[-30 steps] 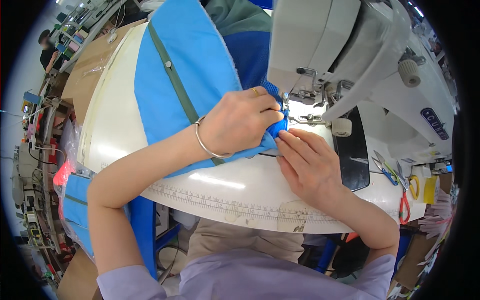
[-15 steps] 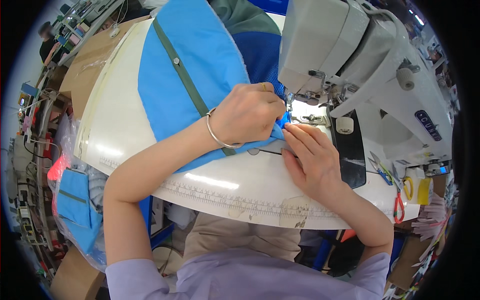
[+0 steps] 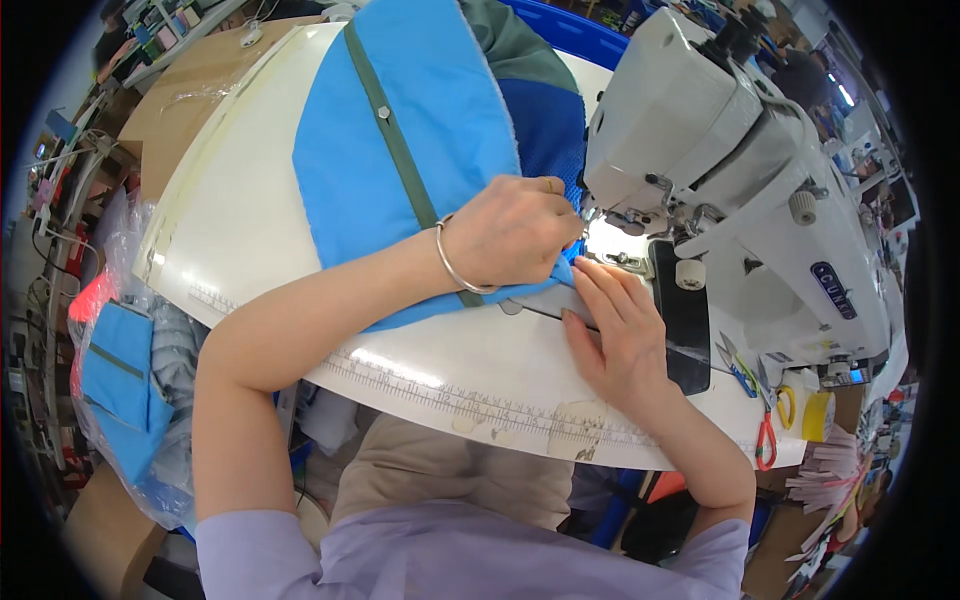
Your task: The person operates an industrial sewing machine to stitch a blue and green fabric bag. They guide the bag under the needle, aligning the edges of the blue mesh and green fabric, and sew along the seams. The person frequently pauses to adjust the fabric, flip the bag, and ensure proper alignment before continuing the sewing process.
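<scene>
A large light-blue fabric piece [image 3: 345, 190] with a dark green strip and a small pale stud lies over the white table, joined to dark-blue mesh [image 3: 545, 125] and grey-green cloth. My left hand [image 3: 515, 232], a bangle at its wrist, is closed on the fabric's edge just left of the needle. My right hand [image 3: 622, 330] lies with fingers stretched out, its fingertips on the blue fabric's corner beside the presser foot. The white sewing machine [image 3: 680, 110] stands at the right, its lamp lighting the needle area. The needle tip is hidden by my left hand.
A printed ruler [image 3: 470, 405] runs along the table's front edge. At the right lie snips [image 3: 738, 365], red-handled scissors [image 3: 766, 440] and a yellow tape roll [image 3: 818, 415]. Folded blue pieces [image 3: 125, 375] rest in plastic at the left, near a cardboard box [image 3: 110, 535].
The view has shifted slightly, moving the machine and table within the picture. Both hands stay at the same spot by the needle, with the fabric barely changed.
</scene>
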Available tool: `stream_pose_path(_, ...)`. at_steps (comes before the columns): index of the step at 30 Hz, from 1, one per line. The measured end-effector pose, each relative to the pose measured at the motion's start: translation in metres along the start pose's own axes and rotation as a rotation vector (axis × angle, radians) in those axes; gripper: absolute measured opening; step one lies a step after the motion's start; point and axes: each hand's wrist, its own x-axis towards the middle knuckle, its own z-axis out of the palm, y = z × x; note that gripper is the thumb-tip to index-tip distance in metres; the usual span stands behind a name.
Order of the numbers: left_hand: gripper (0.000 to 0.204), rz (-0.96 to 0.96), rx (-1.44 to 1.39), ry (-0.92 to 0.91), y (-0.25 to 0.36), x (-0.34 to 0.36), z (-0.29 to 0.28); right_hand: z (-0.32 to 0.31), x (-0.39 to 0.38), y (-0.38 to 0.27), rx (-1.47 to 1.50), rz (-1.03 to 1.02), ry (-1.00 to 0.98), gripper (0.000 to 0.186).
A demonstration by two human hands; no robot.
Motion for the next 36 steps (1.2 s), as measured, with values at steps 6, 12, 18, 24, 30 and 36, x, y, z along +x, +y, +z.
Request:
stream_pose_path(6,0.003,0.023,0.007,0.056,-0.003,-0.002,0.004,-0.001,0.002,-0.004,-0.023,0.012,-0.024,0.044)
stream_pose_path(12,0.003,0.012,0.033,0.030,0.001,-0.006,0.003,0.002,0.002,-0.002,0.009,-0.017,-0.018,0.042)
stream_pose_path(18,0.004,-0.010,0.032,0.064,0.000,-0.002,0.011,-0.002,0.001,-0.002,0.000,0.005,-0.029,0.043)
stream_pose_path(24,0.009,-0.113,0.070,0.043,-0.015,0.001,0.014,-0.002,0.001,-0.005,0.029,0.094,-0.020,0.049)
stream_pose_path(30,0.016,-0.383,0.257,0.010,-0.067,0.000,-0.019,-0.001,0.005,-0.009,-0.014,0.019,-0.030,0.034)
stream_pose_path(36,0.040,-0.341,0.438,-0.282,0.020,-0.038,-0.067,-0.002,-0.007,0.005,-0.040,-0.002,-0.066,0.030)
